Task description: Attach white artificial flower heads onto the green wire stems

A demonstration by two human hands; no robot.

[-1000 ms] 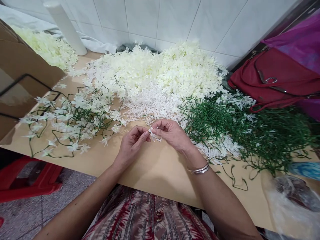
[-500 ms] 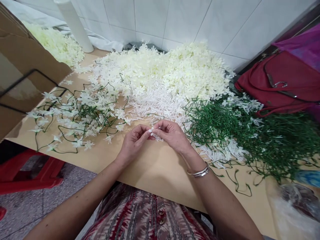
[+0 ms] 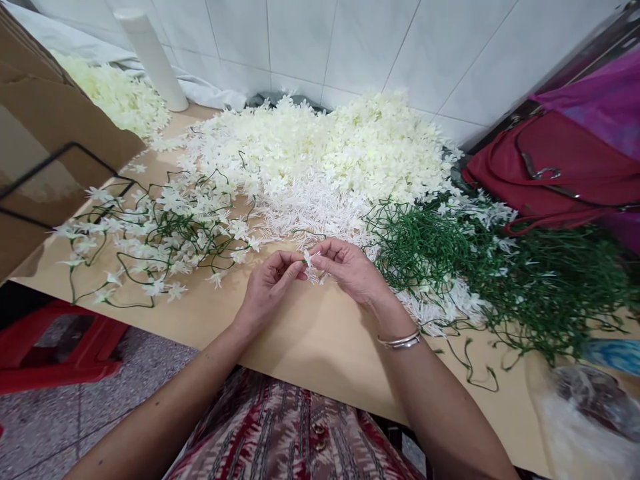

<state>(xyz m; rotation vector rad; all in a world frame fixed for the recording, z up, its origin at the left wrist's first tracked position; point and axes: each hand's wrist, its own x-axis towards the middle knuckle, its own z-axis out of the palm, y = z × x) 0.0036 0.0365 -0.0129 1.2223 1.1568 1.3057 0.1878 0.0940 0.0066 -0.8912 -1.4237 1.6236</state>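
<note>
A small white artificial flower (image 3: 309, 259) is pinched between my two hands above the front of the table (image 3: 300, 340). My left hand (image 3: 276, 280) grips its base from the left with thumb and forefinger. From the other side, my right hand (image 3: 347, 268) pinches the petals. Just behind lies a pile of thin white stamens (image 3: 320, 207), with cream-white blossoms (image 3: 385, 150) heaped beyond it. Green plastic stems (image 3: 425, 237) are bunched to the right of my right hand. Left of my hands, white flowers on green stems (image 3: 175, 213) lie in a loose tangle.
A cardboard box (image 3: 60, 113) and a black wire frame (image 3: 75, 143) stand at the left, near a white cylinder (image 3: 153, 60). A red bag (image 3: 560, 160) and a plastic bag (image 3: 590, 427) are on the right. A red stool (image 3: 60, 353) stands below the table's left edge.
The flower now shows more fully between my fingertips, its petals turned upward. My right hand has shifted slightly to the right, away from my left.
</note>
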